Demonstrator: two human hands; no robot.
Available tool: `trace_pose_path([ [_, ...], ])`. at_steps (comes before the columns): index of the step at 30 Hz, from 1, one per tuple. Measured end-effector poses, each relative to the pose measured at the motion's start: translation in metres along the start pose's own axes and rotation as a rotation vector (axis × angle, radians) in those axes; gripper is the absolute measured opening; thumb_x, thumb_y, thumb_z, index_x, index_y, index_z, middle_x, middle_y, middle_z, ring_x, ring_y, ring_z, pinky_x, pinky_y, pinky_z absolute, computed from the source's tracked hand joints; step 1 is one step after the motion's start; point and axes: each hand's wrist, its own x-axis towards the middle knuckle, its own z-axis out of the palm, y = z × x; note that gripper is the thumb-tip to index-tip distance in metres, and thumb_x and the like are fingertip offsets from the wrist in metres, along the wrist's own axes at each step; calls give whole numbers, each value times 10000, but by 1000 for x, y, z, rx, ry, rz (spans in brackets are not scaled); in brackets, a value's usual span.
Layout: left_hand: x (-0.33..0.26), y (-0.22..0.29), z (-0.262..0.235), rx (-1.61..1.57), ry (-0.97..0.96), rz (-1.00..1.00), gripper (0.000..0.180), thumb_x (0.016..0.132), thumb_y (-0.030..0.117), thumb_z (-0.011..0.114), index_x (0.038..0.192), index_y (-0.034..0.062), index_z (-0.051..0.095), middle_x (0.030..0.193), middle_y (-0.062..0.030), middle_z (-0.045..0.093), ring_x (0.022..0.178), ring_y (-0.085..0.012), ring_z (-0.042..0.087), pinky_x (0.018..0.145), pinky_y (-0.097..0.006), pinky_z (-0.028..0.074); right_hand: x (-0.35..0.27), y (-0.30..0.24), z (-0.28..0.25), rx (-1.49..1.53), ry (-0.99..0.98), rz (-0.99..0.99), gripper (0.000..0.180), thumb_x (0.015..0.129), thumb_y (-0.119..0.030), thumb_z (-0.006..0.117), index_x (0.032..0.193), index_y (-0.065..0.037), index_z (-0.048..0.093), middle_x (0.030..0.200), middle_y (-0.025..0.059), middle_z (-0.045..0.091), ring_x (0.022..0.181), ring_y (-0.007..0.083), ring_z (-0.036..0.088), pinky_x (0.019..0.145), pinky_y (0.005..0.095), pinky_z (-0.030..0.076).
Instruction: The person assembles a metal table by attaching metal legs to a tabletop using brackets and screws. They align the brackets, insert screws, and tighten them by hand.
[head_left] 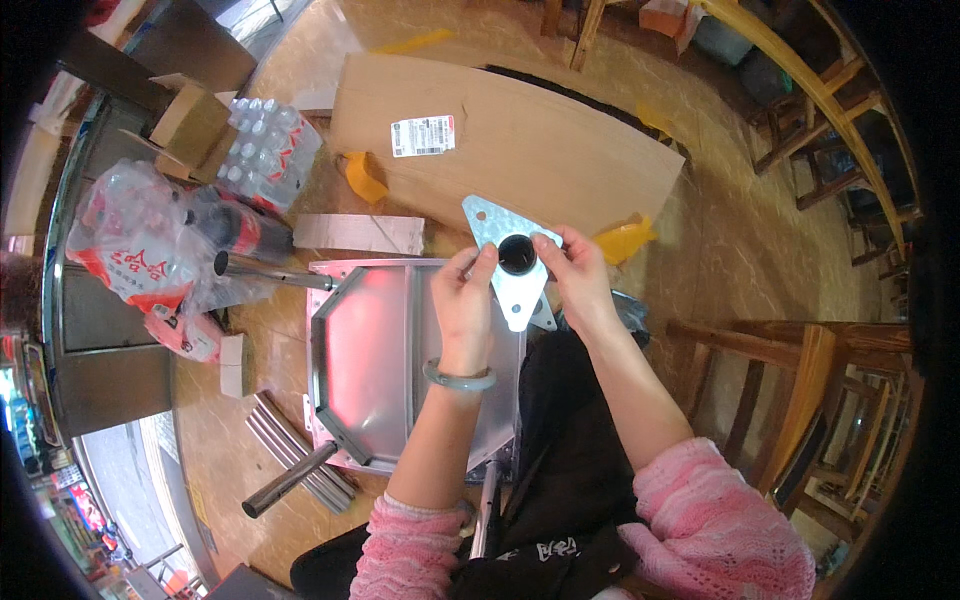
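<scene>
Both my hands hold up a silvery metal bracket plate, roughly diamond-shaped, with a dark round socket in its middle and a small hole toward each pointed end. My left hand pinches its left edge, and my right hand grips the right edge beside the socket. Below them lies an upturned table panel with a metal frame. Chrome legs stick out from it: one at the far left, one at the near left and one near my lap. Part of another metal plate shows under the bracket.
Several loose chrome tubes lie left of the panel. A flattened cardboard box with yellow tape lies beyond it. Wrapped water bottles, a dark drink bottle and a plastic bag stand far left. Wooden chairs line the right.
</scene>
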Motion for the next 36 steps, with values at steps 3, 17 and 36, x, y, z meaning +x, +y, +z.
trace_pose_path([
  [3,2,3,-1,-18,-19,-45,182,822,145,623,862,-33,619,749,-24,596,625,-68,507,526,-201,370,5,-1,-2,7,-17,11,138,872,-156,557,919,-29,581,743,-14,586,624,51,515,552,206,414],
  [17,1,-1,-13,-6,34,-77,187,810,115,626,932,-26,613,800,-26,613,671,-79,547,562,-210,415,-3,3,-29,27,-559,-51,539,762,-19,611,1261,-13,407,1157,44,503,1030,136,495,894,280,395],
  [36,7,-13,-2,-33,113,141,131,795,20,602,892,-64,625,961,-58,572,861,-113,524,768,-234,403,24,36,-20,-141,-428,-259,322,741,-34,659,1043,-13,549,1020,18,581,921,93,533,810,262,432],
])
